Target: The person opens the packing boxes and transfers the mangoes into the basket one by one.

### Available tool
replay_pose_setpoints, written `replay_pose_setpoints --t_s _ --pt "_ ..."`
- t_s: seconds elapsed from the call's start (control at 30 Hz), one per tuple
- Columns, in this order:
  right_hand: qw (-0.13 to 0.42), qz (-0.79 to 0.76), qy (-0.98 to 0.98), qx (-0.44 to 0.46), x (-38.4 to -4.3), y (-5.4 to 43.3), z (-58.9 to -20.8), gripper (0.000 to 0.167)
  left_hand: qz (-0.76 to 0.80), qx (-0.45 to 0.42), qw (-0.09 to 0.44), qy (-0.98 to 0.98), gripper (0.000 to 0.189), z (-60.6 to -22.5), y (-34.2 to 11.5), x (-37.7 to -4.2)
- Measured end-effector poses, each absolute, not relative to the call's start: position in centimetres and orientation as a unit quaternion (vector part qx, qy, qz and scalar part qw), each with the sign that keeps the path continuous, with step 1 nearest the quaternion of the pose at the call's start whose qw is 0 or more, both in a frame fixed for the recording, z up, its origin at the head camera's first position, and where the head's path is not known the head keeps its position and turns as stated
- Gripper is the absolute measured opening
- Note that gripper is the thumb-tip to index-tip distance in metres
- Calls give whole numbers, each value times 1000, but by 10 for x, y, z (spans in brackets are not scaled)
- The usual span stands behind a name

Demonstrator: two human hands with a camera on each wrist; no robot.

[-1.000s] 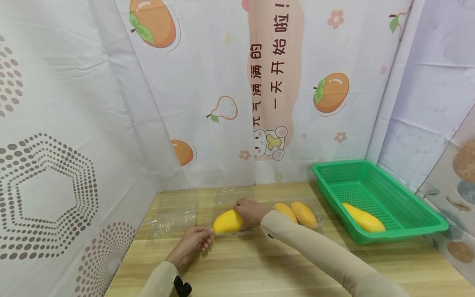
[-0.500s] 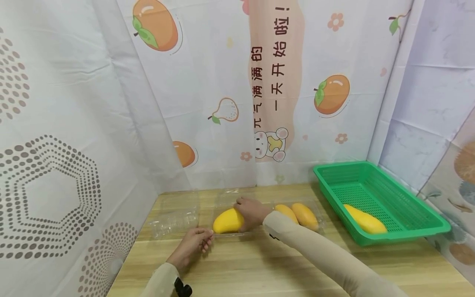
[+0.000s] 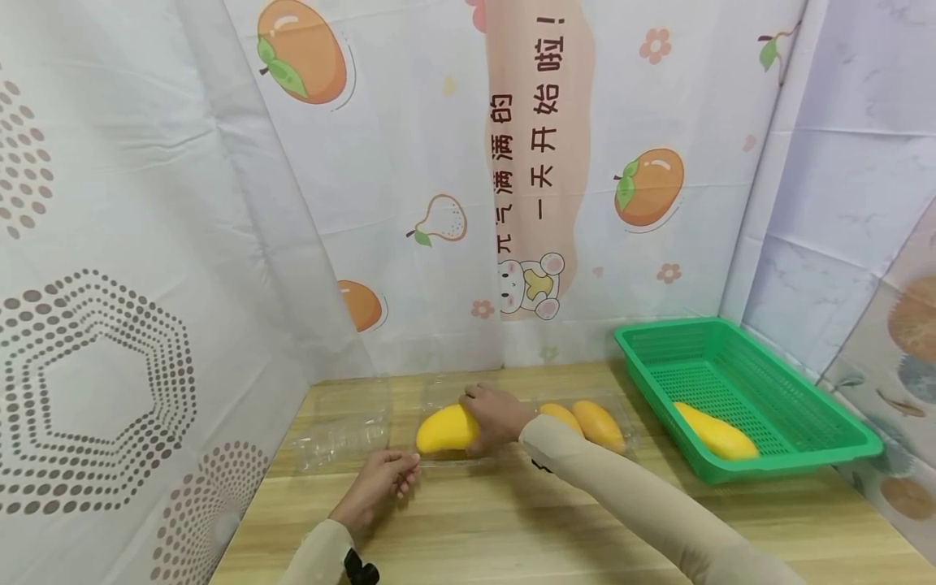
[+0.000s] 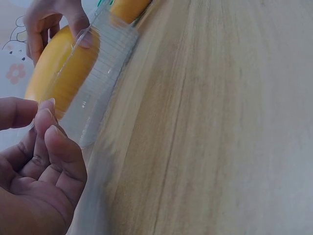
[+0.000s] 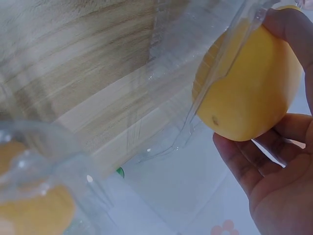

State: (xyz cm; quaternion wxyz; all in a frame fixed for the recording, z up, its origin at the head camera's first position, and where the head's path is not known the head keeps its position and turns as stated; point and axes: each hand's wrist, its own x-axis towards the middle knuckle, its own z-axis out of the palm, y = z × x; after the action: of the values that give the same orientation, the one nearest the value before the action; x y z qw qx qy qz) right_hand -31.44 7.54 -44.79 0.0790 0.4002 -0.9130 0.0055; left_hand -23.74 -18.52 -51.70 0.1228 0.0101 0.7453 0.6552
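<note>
A yellow mango (image 3: pixel 444 429) is gripped at its right end by my right hand (image 3: pixel 496 418), just over an open clear plastic box (image 4: pixel 100 90). The right wrist view shows the thumb on one side of the mango (image 5: pixel 249 88) and the fingers curled under the other, with the box wall beside it. My left hand (image 3: pixel 376 483) pinches the near left corner of that box between thumb and fingertips. The mango's left tip lies close to those fingertips.
To the right, another clear box holds two mangoes (image 3: pixel 598 426), partly behind the right sleeve. An open clear box (image 3: pixel 342 437) stands at left. A green basket (image 3: pixel 790 465) with a mango (image 3: pixel 717 432) inside is at far right. Patterned curtains (image 3: pixel 439 122) surround the wooden table (image 3: pixel 468 536).
The mango in my right hand has risen slightly, its left end tipping up a little. My left hand stays at the box corner.
</note>
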Motion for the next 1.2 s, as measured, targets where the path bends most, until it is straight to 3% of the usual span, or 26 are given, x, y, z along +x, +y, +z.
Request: replay_pose_setpoints --t_s 0.3,1.2 --pt "70 19 -916 394 -316 81 -441 80 648 13 112 753 36 -515 -184 -237" --pt "120 71 -908 396 -320 109 -438 73 646 6 108 755 34 -518 -185 -236"
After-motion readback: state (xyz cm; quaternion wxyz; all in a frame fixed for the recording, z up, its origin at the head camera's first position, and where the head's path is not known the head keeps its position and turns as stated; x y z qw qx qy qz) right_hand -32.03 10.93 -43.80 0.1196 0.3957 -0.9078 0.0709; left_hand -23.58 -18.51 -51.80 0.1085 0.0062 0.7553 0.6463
